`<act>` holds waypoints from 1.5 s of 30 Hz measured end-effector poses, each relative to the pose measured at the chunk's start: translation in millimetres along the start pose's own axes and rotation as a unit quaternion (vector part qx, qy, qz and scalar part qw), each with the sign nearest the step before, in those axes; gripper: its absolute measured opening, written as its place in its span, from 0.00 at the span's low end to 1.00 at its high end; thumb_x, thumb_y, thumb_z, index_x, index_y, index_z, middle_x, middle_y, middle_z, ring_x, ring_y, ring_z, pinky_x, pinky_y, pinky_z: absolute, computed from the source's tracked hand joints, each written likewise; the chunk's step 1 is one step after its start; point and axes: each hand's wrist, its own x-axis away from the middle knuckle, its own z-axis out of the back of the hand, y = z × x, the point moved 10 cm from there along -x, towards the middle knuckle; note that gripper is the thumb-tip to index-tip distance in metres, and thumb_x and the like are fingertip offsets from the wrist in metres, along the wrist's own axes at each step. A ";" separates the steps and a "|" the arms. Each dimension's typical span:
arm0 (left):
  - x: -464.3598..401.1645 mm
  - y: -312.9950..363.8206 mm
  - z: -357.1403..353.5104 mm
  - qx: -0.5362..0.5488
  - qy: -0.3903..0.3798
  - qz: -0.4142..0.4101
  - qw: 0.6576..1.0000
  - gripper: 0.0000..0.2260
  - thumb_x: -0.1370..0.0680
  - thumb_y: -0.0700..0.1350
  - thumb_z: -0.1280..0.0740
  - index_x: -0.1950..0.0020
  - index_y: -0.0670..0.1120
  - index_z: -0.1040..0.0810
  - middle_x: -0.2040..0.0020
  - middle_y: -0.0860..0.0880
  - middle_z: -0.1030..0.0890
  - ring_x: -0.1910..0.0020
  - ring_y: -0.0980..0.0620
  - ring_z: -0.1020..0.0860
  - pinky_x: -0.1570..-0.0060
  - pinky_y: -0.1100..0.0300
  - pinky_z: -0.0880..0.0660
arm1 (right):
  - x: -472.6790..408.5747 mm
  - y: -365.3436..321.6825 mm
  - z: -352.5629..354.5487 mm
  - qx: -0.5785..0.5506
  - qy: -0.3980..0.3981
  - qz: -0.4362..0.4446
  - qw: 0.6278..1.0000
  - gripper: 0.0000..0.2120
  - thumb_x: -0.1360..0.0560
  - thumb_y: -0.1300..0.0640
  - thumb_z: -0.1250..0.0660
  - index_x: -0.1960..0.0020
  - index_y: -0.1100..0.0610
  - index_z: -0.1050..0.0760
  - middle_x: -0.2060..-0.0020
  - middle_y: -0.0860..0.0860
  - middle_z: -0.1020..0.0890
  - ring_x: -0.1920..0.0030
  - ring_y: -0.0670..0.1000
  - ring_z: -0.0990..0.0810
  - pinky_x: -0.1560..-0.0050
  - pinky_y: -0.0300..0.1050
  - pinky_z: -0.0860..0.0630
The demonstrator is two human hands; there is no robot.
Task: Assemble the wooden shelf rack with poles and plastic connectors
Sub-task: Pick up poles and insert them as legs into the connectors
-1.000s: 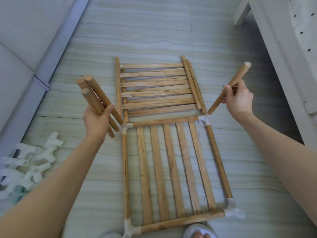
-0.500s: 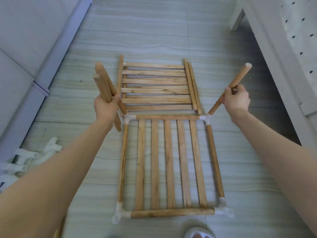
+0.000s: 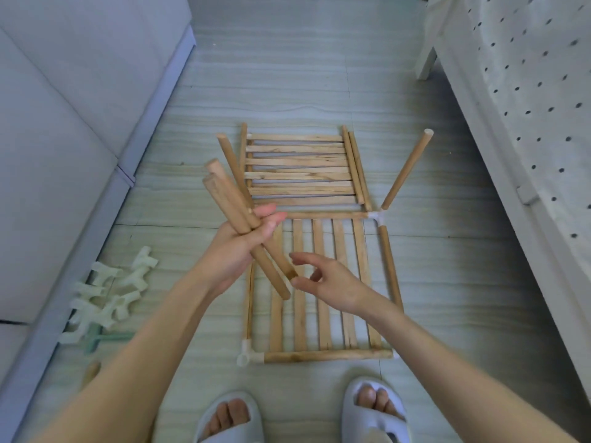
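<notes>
My left hand [image 3: 238, 251] grips a bundle of wooden poles [image 3: 230, 203], tilted up to the left. My right hand [image 3: 329, 282] hovers with fingers spread beside the bundle's lower ends, holding nothing. Below them on the floor lies the slatted shelf frame [image 3: 321, 314] with white plastic connectors at its corners. One pole [image 3: 406, 174] stands tilted in the far-right connector [image 3: 378, 216]. The near-left connector [image 3: 248, 356] has an open socket. A second slatted panel [image 3: 300, 167] lies just beyond the frame.
Several loose white connectors [image 3: 108, 292] are piled on the floor at the left, with another pole end [image 3: 91, 372] near them. A grey sofa [image 3: 64, 123] runs along the left, and white furniture under dotted cloth [image 3: 527, 123] along the right. My slippered feet [image 3: 374, 410] are at the bottom.
My right hand released the tilted pole, which stays in the far-right connector, and moved left to the bundle. My left hand brought the bundle down and toward me.
</notes>
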 end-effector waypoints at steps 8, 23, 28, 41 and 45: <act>53.8 30.4 -58.6 -0.129 -0.098 -0.047 0.986 0.12 0.21 0.39 0.38 0.39 0.48 0.25 0.43 0.58 0.21 0.42 0.64 0.25 0.42 0.68 0.30 | 53.4 -28.7 23.2 0.070 0.100 0.035 0.992 0.07 0.27 0.61 0.34 0.60 0.55 0.31 0.68 0.48 0.21 0.66 0.49 0.21 0.63 0.40 0.26; 112.0 -77.0 60.9 -0.106 0.160 0.038 0.981 0.07 0.22 0.52 0.37 0.47 0.56 0.21 0.51 0.50 0.16 0.44 0.55 0.21 0.45 0.49 0.27 | 149.3 152.0 62.5 -0.144 0.303 -0.173 0.926 0.03 0.25 0.61 0.34 0.54 0.59 0.21 0.63 0.55 0.17 0.57 0.55 0.17 0.46 0.58 0.23; 117.0 -91.1 61.9 -0.098 0.178 0.041 0.978 0.06 0.21 0.50 0.38 0.48 0.56 0.22 0.51 0.48 0.17 0.43 0.53 0.22 0.40 0.47 0.30 | 161.2 166.7 60.2 -0.146 0.316 -0.185 0.919 0.06 0.25 0.59 0.34 0.59 0.56 0.20 0.68 0.50 0.17 0.59 0.54 0.18 0.47 0.57 0.22; 127.7 -96.1 55.4 -0.127 0.166 0.046 0.977 0.06 0.21 0.47 0.38 0.48 0.53 0.22 0.53 0.51 0.17 0.45 0.55 0.22 0.38 0.47 0.30 | 182.7 187.1 61.3 -0.183 0.361 -0.216 0.889 0.04 0.22 0.58 0.38 0.52 0.58 0.25 0.60 0.55 0.20 0.61 0.52 0.20 0.52 0.49 0.22; 127.9 -97.3 60.1 -0.124 0.172 0.061 0.975 0.06 0.20 0.45 0.38 0.47 0.49 0.22 0.52 0.50 0.16 0.44 0.51 0.22 0.36 0.44 0.31 | 183.6 189.7 62.1 -0.200 0.360 -0.222 0.884 0.05 0.22 0.59 0.38 0.49 0.60 0.26 0.60 0.55 0.20 0.59 0.52 0.20 0.52 0.48 0.22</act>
